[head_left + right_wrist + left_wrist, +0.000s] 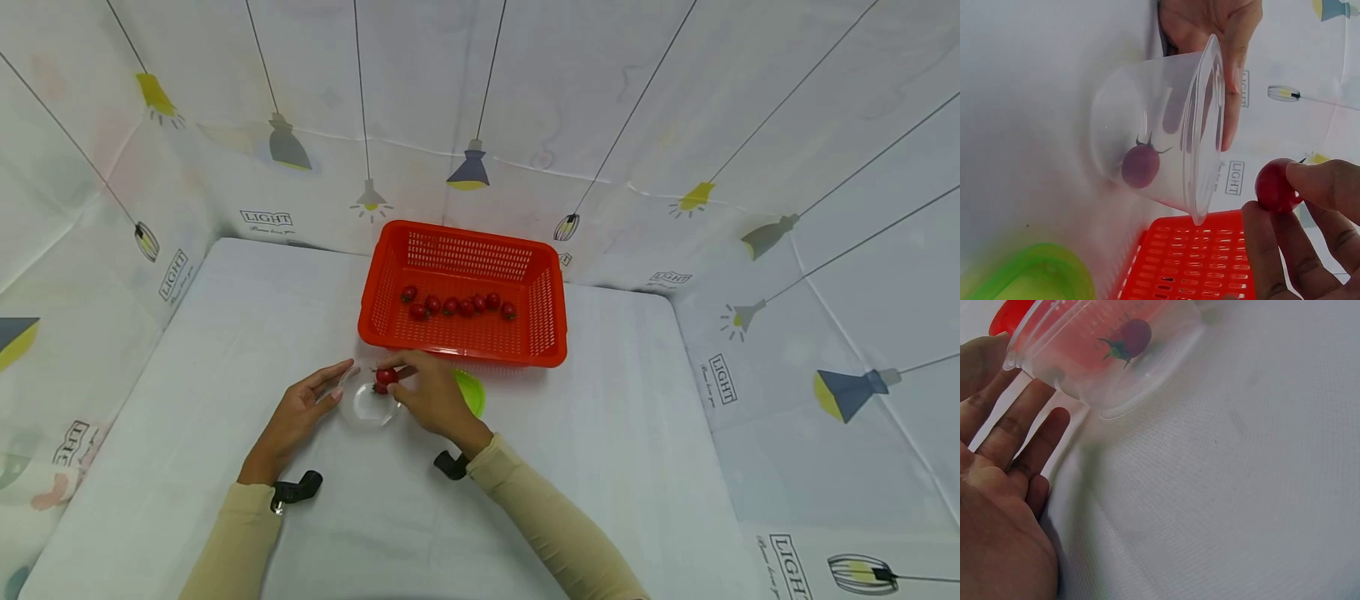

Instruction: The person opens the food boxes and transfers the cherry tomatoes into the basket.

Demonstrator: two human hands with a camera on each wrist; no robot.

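Note:
My right hand (431, 392) pinches a red cherry tomato (1276, 185) between thumb and fingertips, above the rim of a clear plastic tub (1147, 119). Inside the tub lies another cherry tomato (1135, 339) with a green stem top. On the tub's left side, my left hand (294, 421) touches the wall near the rim with fairly straight fingers (1013, 425). The tub stands upright on the white-covered table in front of the basket.
Behind the hands is a red plastic basket (551, 321) holding several cherry tomatoes (466, 307). A bright green round item (472, 393) lies right of the tub, partly hidden by the right hand. Patterned cloth walls (510, 200) border the table's back and sides.

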